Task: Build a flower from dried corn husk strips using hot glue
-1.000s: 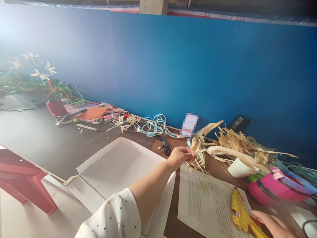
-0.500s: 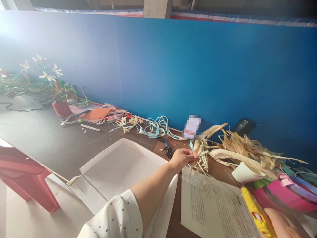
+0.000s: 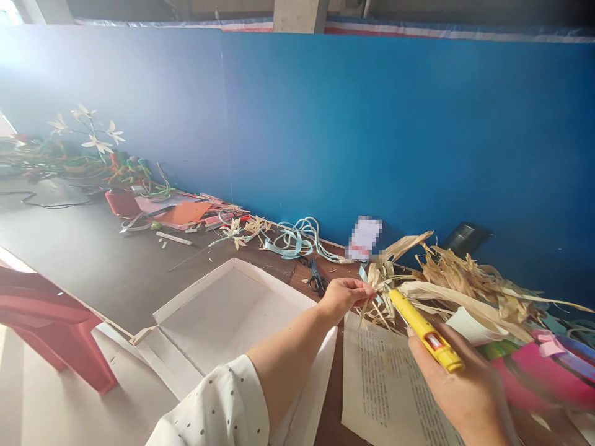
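My left hand (image 3: pixel 346 294) reaches over the table with thumb and fingers pinched together, on what looks like a small strip of dried corn husk; the fingertips partly hide it. From the right, my right hand (image 3: pixel 458 378) grips a yellow glue gun (image 3: pixel 423 328), its handle hidden in the palm. The nozzle points up and left, close to the left fingertips; I cannot tell whether it touches what they hold. Dried corn husks (image 3: pixel 450 272) lie just behind both hands. A printed sheet (image 3: pixel 381 378) lies under and between them.
A shallow white box lid (image 3: pixel 218 310) lies left of my forearm, near black scissors (image 3: pixel 317 279). Pale blue ribbon (image 3: pixel 292 240), husk flowers (image 3: pixel 235 232) and coloured paper (image 3: pixel 186 212) line the blue partition. At right are a white cup (image 3: pixel 476 326) and a pink container (image 3: pixel 525 371).
My right hand has brought the glue gun up and left from the lower right corner, its nozzle now by my left fingertips. My left hand keeps its pinch in nearly the same place.
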`<control>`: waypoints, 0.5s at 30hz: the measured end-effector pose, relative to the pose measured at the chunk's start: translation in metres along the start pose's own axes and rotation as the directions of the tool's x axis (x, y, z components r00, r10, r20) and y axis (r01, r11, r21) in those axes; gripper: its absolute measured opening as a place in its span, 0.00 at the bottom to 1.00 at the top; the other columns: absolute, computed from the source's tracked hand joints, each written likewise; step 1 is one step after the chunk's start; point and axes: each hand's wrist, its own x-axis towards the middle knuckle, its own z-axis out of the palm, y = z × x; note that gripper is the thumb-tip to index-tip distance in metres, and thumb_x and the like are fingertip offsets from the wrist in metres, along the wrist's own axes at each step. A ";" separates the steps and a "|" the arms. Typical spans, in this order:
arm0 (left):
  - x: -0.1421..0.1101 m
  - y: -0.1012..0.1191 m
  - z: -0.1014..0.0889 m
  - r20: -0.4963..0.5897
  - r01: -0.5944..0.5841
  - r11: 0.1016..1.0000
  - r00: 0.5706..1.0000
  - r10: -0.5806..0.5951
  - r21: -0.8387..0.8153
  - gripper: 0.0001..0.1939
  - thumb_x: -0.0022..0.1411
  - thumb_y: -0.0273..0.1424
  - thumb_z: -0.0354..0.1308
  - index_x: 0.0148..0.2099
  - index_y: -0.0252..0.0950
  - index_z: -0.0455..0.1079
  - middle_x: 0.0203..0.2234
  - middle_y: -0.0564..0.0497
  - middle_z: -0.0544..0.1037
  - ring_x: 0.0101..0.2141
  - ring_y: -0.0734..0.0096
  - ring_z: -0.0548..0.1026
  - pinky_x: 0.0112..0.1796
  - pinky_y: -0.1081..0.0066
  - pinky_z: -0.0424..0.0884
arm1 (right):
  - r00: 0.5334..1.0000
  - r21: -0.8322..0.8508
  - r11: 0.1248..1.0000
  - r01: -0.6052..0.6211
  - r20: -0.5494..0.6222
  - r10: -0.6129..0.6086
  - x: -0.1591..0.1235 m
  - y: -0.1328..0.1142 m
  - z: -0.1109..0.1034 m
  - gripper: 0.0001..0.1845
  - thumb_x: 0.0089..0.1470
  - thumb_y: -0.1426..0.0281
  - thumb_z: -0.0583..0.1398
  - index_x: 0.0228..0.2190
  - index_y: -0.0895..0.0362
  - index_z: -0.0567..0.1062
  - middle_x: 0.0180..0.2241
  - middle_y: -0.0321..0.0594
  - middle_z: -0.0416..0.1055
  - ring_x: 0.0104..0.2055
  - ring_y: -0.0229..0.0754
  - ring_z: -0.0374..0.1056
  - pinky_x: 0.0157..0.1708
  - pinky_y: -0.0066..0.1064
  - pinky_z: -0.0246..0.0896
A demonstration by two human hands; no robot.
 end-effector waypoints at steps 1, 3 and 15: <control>0.000 0.001 0.000 0.002 0.001 1.000 1.000 -0.001 -0.001 0.23 0.35 0.42 0.70 0.28 0.27 0.72 0.22 0.49 0.72 0.22 0.82 0.63 0.27 0.75 0.57 | 0.997 -0.071 0.994 0.079 0.022 -0.078 -0.002 0.004 0.007 0.07 0.42 0.62 0.63 0.23 0.51 0.74 0.21 0.39 0.68 0.25 0.42 0.65 0.27 0.31 0.57; -0.001 0.001 0.000 -0.003 -0.001 1.000 1.000 0.001 -0.002 0.24 0.35 0.43 0.70 0.27 0.27 0.72 0.22 0.49 0.72 0.22 0.82 0.62 0.27 0.75 0.57 | 0.969 -0.210 0.946 0.246 0.021 -0.247 -0.006 0.011 0.019 0.09 0.48 0.62 0.60 0.24 0.54 0.73 0.20 0.39 0.67 0.24 0.40 0.64 0.25 0.30 0.56; -0.002 0.003 0.002 -0.041 0.001 1.000 0.999 0.000 0.022 0.25 0.34 0.46 0.69 0.26 0.28 0.70 0.20 0.50 0.72 0.21 0.82 0.61 0.27 0.74 0.55 | 0.864 -0.320 0.815 0.484 0.028 -0.502 -0.014 0.030 0.028 0.09 0.53 0.67 0.59 0.24 0.56 0.68 0.21 0.35 0.66 0.20 0.33 0.60 0.22 0.26 0.54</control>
